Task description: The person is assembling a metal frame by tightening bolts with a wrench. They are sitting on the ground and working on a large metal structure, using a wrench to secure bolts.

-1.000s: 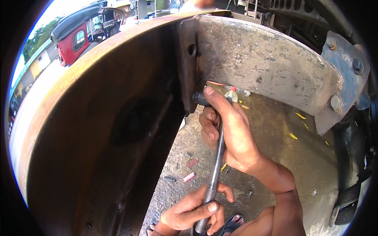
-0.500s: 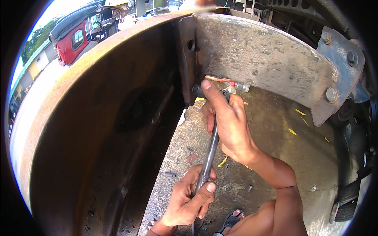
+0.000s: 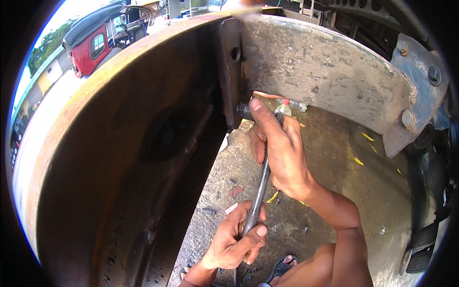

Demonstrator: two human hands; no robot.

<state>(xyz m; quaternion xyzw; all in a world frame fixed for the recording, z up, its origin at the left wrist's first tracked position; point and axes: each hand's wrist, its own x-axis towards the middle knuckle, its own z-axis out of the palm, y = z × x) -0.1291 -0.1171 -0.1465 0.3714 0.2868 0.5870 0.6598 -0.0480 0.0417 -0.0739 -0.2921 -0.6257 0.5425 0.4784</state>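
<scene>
Head view: my left hand [image 3: 233, 240] and right hand [image 3: 288, 161] grip the wrench [image 3: 261, 186]; I should push the socket [image 3: 245, 112] straight.

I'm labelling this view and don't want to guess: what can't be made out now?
In the head view:
Steel handle: lower end hidden by the left hand.
Dark cylindrical piece: right part hidden behind the right hand's thumb.
Red-capped bottle: base hidden behind the right hand.
Left forearm: cut off by the lower edge.
Small grey bit on the floor: too small to identify.
</scene>
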